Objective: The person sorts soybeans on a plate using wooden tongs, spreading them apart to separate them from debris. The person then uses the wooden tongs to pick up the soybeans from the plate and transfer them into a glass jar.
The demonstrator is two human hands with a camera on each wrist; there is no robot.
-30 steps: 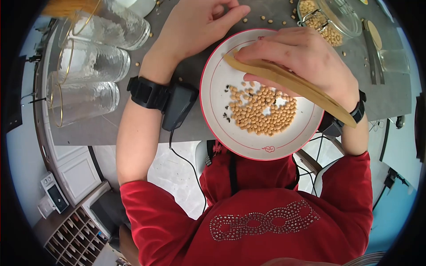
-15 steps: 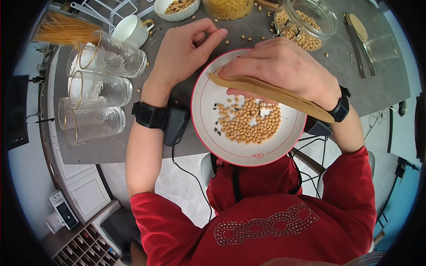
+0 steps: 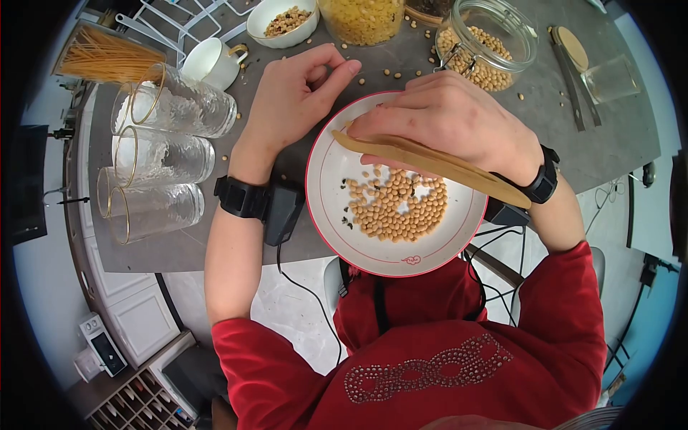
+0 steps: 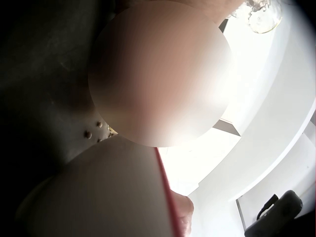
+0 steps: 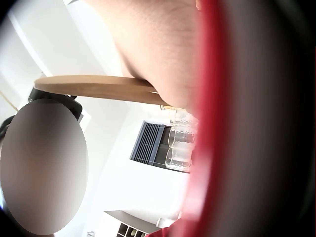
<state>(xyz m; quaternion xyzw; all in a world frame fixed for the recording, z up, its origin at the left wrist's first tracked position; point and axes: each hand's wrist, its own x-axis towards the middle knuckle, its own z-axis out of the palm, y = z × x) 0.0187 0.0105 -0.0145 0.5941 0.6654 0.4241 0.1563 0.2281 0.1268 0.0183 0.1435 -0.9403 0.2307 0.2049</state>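
Observation:
In the head view, a white plate with a red rim [image 3: 411, 259] holds a spread of tan beans [image 3: 401, 212] and a few dark bits at their left. My right hand [image 3: 455, 118], above the plate's upper right, grips a long wooden utensil [image 3: 430, 159] that slants across the plate; its fingertips are partly hidden. Two wooden layers of the utensil [image 5: 98, 88] show in the right wrist view. Just left of the plate, my left hand [image 3: 290, 100] is empty, its fingers loosely curled and thumb extended.
Several glasses [image 3: 161, 154] stand at the left, beside a white cup [image 3: 213, 63] and spaghetti [image 3: 107, 54]. Behind are a bowl [image 3: 284, 27], a jar of yellow pasta [image 3: 362, 18] and an open bean jar [image 3: 487, 54]. Loose beans dot the table [image 3: 552, 143].
The head view has shifted, bringing the far-side bowl and jars into sight. Both hands, the utensil and the plate keep nearly the same arrangement.

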